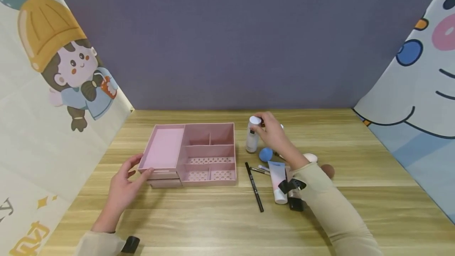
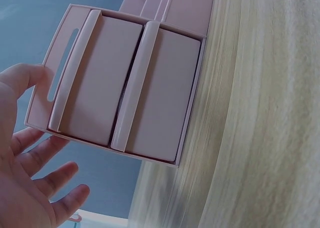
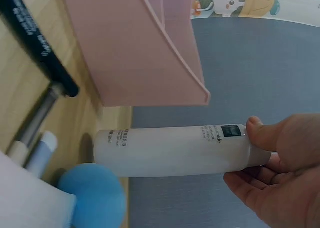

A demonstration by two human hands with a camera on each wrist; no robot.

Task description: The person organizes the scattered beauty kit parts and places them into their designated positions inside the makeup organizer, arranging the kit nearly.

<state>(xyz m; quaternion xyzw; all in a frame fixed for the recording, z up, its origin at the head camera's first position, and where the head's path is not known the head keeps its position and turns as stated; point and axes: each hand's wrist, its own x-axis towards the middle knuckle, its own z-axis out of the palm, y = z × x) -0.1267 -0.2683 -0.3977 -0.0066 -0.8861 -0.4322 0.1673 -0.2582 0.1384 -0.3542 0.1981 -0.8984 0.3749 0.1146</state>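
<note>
A white lotion bottle (image 3: 170, 152) with dark print stands upright in my right hand (image 1: 273, 131), thumb and fingers gripping it around the cap end. Its base is close over the table, right of the pink organizer (image 1: 209, 153). My left hand (image 1: 124, 185) touches the organizer's front left corner. In the left wrist view, the thumb lies at the top edge near a slot, and the other fingers spread loosely along the side. Two drawers (image 2: 97, 80) fill that front end. The organizer's open compartments show nothing inside.
Right of the organizer lie a black pen (image 1: 254, 187), a white tube (image 1: 278, 181), brushes (image 1: 260, 170), a blue sponge (image 1: 265, 154) and a black-capped bottle (image 1: 296, 202). A white oval item (image 1: 311, 157) and a brown round one (image 1: 328, 171) sit beyond the right sleeve. A grey panel (image 1: 227, 42) stands behind.
</note>
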